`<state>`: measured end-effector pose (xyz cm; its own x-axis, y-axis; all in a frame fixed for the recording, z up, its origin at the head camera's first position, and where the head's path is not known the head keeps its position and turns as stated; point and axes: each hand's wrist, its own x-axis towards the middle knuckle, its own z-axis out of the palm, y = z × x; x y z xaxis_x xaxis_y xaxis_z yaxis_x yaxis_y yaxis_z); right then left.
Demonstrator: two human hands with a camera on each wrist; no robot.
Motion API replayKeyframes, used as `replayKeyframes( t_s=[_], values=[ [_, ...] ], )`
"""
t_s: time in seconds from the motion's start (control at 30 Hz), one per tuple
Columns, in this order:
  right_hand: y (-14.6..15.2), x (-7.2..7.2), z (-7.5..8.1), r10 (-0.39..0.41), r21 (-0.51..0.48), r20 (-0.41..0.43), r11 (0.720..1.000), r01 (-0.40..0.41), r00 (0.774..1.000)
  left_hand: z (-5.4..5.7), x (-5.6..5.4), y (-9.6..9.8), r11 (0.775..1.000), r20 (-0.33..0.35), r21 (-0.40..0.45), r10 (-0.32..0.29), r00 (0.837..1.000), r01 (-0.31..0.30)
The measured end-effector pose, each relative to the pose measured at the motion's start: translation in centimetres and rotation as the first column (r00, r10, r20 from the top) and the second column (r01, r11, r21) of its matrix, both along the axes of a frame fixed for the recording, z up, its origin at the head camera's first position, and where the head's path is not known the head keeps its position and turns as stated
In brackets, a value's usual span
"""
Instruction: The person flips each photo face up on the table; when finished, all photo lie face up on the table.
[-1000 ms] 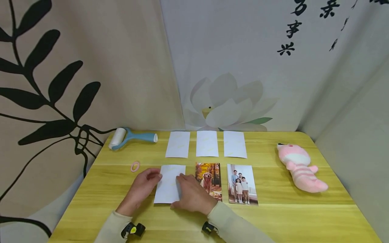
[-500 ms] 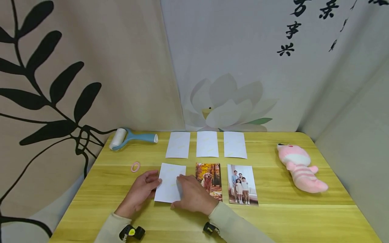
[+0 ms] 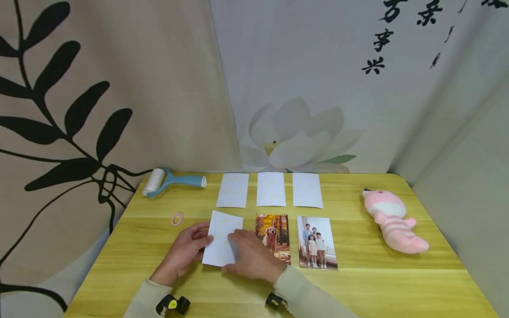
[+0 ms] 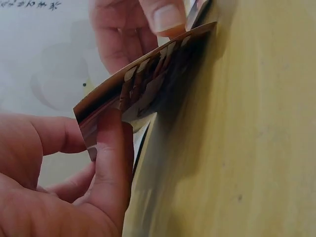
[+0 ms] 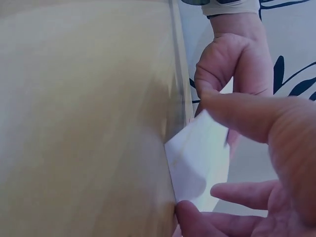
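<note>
A photo print [image 3: 223, 236] is held white back up between both hands, tilted off the table. Its dark picture side [image 4: 148, 91] shows from below in the left wrist view, too steeply angled to make out fully. My left hand [image 3: 184, 248] pinches its left edge, thumb on the white back and fingers underneath. At the lower right corner, my right hand [image 3: 254, 255] holds it, its thumb by the near edge and its fingers along the right side. A golden retriever photo [image 3: 272, 234] lies face up, partly behind the right hand. Beside it lies a family photo [image 3: 317, 242].
Three white cards, a left one [image 3: 232, 190], a middle one [image 3: 271, 189] and a right one [image 3: 307, 190], lie in a row behind. A blue lint roller [image 3: 183, 180], a pink ring [image 3: 177, 218] and a pink plush toy [image 3: 393, 221] lie on the wooden table [image 3: 377, 287].
The photo's far edge has risen and moved slightly away from me. My left hand has closed in on its left edge, thumb now over the back. The right hand has barely shifted.
</note>
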<state>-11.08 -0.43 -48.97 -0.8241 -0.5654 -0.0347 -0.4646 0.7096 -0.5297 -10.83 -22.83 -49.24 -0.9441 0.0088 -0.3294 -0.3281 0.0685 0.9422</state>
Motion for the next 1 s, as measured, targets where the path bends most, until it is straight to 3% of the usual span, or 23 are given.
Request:
replayKeyframes(
  t_s=[0.33,0.67,0.83,1.0],
  values=[
    [0.6,-0.4,0.5,-0.036,-0.190,-0.018,0.981,0.032,0.999,1.3,0.4,0.5,0.998,-0.038,0.049,-0.028,0.999,0.030],
    [1.7,-1.4,0.6,-0.051,-0.445,0.192,0.886,0.134,0.980,2.4,0.5,1.7,0.990,-0.066,0.116,-0.077,0.995,0.084],
    [2.5,-1.7,0.7,-0.041,-0.498,0.299,0.845,0.193,0.953,2.9,0.5,2.4,0.988,-0.083,0.116,-0.091,0.992,0.101],
    [2.9,-1.7,0.8,-0.062,-0.494,0.355,0.835,0.243,0.933,3.4,0.5,3.2,0.984,-0.107,0.112,-0.123,0.987,0.135]
  ],
)
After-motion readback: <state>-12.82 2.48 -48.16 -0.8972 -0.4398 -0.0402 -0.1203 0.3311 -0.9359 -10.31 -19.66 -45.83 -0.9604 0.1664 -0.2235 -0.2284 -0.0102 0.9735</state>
